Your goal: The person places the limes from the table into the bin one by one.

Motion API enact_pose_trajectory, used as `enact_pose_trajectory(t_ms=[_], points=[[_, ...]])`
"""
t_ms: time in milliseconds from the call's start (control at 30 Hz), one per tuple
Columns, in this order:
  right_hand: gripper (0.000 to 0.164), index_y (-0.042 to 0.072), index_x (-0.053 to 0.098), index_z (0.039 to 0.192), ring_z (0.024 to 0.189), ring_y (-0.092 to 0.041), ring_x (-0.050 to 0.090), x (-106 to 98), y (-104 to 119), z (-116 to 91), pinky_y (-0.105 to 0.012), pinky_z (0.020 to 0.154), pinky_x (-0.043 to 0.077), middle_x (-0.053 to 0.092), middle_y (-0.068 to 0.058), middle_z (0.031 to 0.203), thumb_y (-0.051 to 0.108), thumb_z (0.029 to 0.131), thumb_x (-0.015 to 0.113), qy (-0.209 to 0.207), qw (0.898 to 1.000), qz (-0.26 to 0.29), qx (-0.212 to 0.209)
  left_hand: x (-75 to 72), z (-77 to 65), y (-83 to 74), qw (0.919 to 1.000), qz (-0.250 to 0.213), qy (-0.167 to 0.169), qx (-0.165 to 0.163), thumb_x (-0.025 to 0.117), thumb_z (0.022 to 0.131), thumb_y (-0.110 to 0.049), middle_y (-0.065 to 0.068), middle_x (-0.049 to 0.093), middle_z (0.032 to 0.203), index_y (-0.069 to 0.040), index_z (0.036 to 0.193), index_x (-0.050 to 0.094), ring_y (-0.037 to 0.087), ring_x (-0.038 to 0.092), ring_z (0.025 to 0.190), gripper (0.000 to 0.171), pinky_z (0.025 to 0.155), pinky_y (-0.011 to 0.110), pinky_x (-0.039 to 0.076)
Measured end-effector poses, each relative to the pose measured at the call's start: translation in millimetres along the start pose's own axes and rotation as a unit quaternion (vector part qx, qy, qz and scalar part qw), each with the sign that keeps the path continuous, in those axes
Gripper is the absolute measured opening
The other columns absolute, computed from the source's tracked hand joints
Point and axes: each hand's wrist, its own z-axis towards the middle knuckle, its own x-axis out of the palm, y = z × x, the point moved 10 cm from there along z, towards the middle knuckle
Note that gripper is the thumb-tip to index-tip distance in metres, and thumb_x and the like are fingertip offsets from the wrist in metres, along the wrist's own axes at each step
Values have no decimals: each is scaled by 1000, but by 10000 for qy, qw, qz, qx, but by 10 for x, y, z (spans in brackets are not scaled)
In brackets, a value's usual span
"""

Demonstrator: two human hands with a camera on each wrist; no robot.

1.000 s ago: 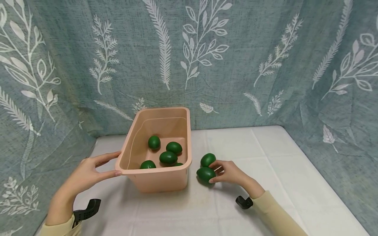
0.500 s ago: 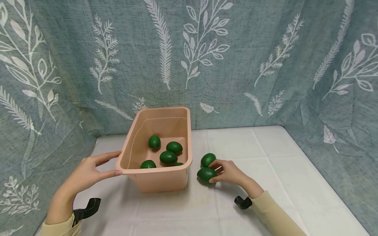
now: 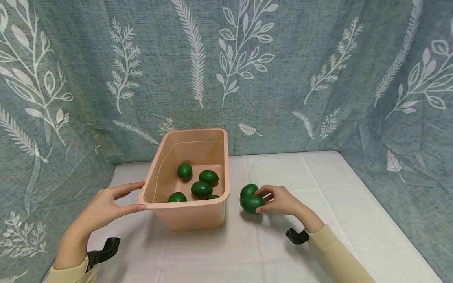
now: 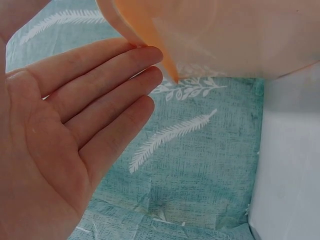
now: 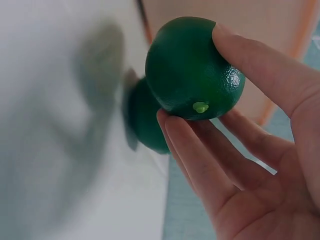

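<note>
A peach plastic bin (image 3: 192, 216) stands on the white table and holds several green limes (image 3: 201, 189). My left hand (image 3: 112, 200) rests with straight fingers (image 4: 107, 75) against the bin's left rim (image 4: 150, 45). To the right of the bin, my right hand (image 3: 279, 199) grips one green lime (image 3: 252, 203) between thumb and fingers (image 5: 200, 165), lifted just off the table. That lime (image 5: 192, 70) shows a small green stem nub in the right wrist view. A second lime (image 3: 247, 190) lies on the table just behind it, and shows as a dark lime (image 5: 145, 120) beyond the held one.
The white tablecloth (image 3: 318, 177) covers the table, and its right edge runs diagonally down the right side. A teal curtain with white leaf prints (image 3: 247, 70) closes off the back and both sides. Black wrist camera mounts (image 3: 102, 251) sit near both cuffs.
My right hand has closed round the nearer lime and raised it slightly, moving a little right and up. The left hand and the bin have not moved.
</note>
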Motion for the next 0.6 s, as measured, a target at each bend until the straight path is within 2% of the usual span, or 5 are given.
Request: enact_pose_trajectory(t_ms=[400,600], points=[[50,17,63,118,102,-25,65,-490,225,49,-26,80,57,65,-6,116,34,75,81,-113,9997,-207,-18,-2,-3,-21,10000,-20,29,48,73,83,-39,8,55,135,-21,137,53,44,48,125,60,92,61,45],[49,14,63,118,101,-25,65,-721,417,112,-28,82,57,65,-8,115,31,76,80,-126,9991,-386,-97,-16,-2,-32,10000,25,17,37,73,82,-40,6,56,135,-22,136,54,42,48,125,60,92,60,45]])
